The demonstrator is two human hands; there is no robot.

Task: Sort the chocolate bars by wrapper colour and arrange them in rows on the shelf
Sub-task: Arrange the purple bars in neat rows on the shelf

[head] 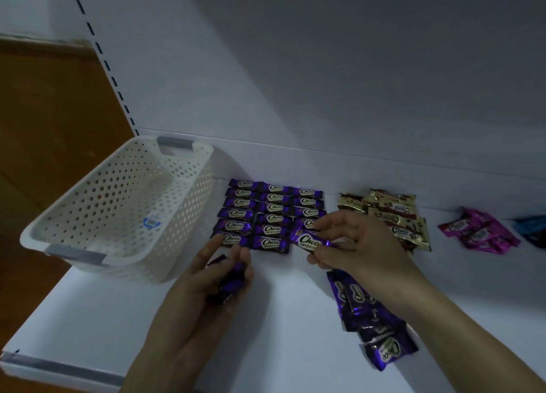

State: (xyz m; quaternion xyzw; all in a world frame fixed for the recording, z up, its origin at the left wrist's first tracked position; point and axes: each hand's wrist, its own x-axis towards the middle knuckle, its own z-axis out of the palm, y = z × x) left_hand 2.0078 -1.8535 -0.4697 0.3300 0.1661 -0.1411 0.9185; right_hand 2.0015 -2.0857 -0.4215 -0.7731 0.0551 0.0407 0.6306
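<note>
Purple-wrapped chocolate bars (273,208) lie in three neat columns on the white shelf (118,313). My right hand (360,245) pinches one purple bar (308,240) at the near end of the right column. My left hand (212,277) grips a small bundle of purple bars (229,282) just in front of the left column. A loose heap of purple bars (363,310) lies under my right forearm. Gold bars (393,215), pink bars (478,233) and blue bars (531,228) sit in piles to the right.
A white perforated basket (97,215) stands on the shelf's left end, with no bars showing inside. The shelf's back panel (295,82) rises behind the rows. A slotted upright (103,59) runs along the left. The shelf's front edge (59,369) is near.
</note>
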